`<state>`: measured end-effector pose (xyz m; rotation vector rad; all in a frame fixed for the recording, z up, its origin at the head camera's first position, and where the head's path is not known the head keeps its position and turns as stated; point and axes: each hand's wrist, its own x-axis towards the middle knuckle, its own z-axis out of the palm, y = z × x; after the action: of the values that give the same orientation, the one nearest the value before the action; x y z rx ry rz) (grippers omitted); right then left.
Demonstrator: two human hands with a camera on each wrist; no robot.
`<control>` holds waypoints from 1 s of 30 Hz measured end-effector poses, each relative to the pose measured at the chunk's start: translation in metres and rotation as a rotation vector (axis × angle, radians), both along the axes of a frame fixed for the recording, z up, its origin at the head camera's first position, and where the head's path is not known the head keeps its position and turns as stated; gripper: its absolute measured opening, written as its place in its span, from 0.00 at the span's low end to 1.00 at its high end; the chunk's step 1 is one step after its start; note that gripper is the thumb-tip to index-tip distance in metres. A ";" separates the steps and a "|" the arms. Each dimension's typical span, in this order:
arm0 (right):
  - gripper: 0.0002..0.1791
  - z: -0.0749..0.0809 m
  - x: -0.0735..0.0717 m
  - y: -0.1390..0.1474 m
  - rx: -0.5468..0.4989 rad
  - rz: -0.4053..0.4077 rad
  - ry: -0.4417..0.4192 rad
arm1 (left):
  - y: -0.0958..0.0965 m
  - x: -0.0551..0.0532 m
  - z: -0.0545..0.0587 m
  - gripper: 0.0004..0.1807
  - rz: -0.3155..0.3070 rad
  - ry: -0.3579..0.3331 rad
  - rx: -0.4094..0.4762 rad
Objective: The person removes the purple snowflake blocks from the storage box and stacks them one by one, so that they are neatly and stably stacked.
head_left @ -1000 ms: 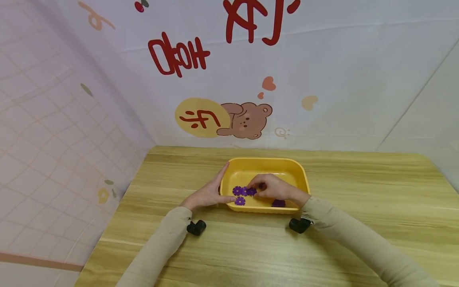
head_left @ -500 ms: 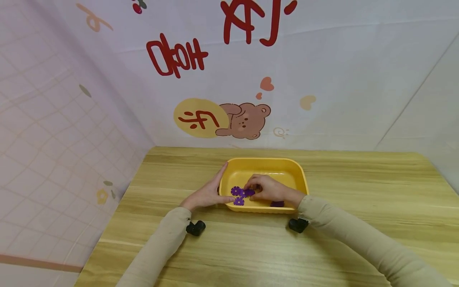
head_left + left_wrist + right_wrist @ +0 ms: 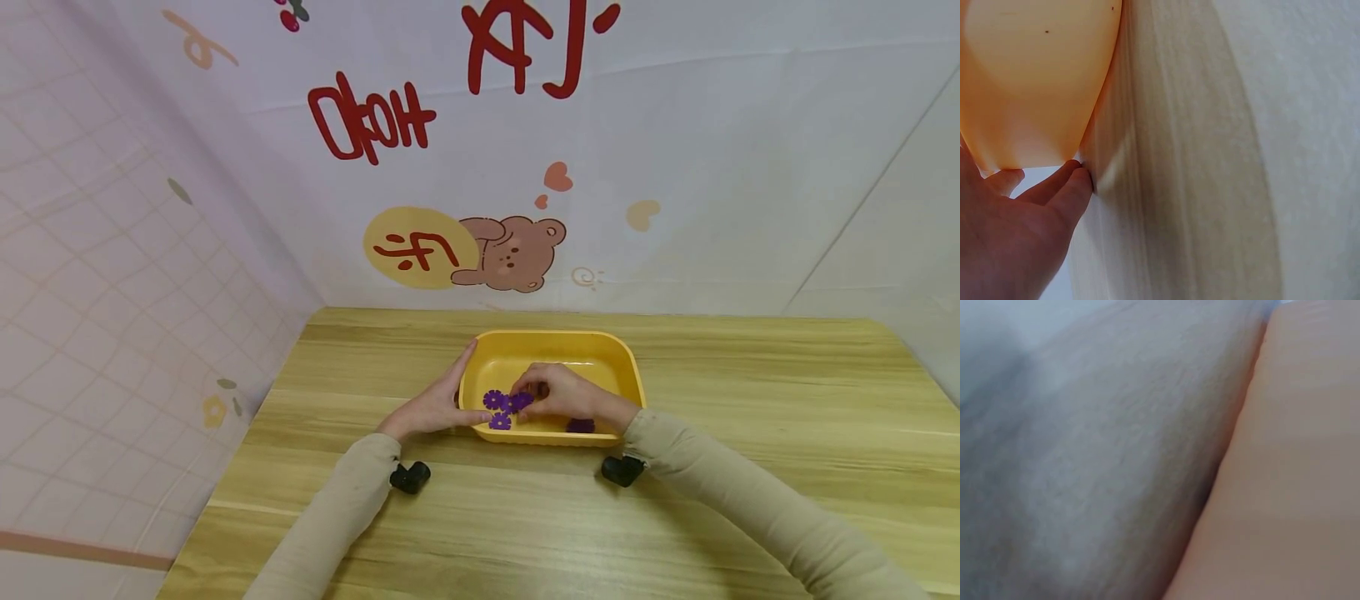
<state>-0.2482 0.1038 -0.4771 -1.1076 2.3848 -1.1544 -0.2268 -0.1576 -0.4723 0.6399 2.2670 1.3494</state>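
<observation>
A yellow plastic basin [image 3: 555, 346] stands on the table with several purple snowflake discs inside. My left hand [image 3: 431, 410] holds its left end, thumb over the front corner and fingers along the outer wall; in the left wrist view those fingertips press the basin's end. Inside the basin, my right hand [image 3: 566, 392] pinches a purple snowflake disc [image 3: 522, 402] with curled fingers that partly cover it. Close by lie other discs, one at the left [image 3: 493, 400] and one nearer the front [image 3: 500, 421]. Under my right wrist sits a further dark purple clump of discs [image 3: 580, 426].
The wooden table [image 3: 765, 400] spreads to both sides and in front of the basin. Behind it rises a white printed cloth wall [image 3: 697, 167], with a gridded one on the left. Each wrist wears a black camera mount. The right wrist view is blurred, showing mostly basin wall [image 3: 1291, 475].
My right fingers have shifted slightly left with the purple disc, which lies close against its neighbours. My left hand keeps its hold on the basin.
</observation>
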 end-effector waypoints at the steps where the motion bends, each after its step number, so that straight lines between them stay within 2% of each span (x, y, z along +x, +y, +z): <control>1: 0.16 0.000 0.000 0.000 -0.006 -0.004 -0.003 | 0.000 0.000 0.000 0.64 -0.003 0.003 0.004; 8: 0.16 0.004 0.002 0.003 -0.021 -0.056 -0.017 | 0.002 0.000 0.004 0.64 -0.015 -0.022 0.006; 15: 0.18 0.012 0.007 0.007 -0.050 -0.090 0.002 | 0.005 0.012 0.033 0.62 -0.026 -0.055 0.015; 24: 0.19 0.018 0.011 0.021 -0.047 -0.198 0.043 | 0.007 0.015 0.036 0.62 -0.004 -0.058 0.013; 30: 0.19 0.024 0.014 0.028 -0.050 -0.208 0.054 | 0.007 0.014 0.035 0.62 -0.008 -0.064 0.019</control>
<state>-0.2341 0.1320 -0.4534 -0.9340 2.5754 -1.2711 -0.2129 -0.1510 -0.4377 0.6032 2.2017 1.3697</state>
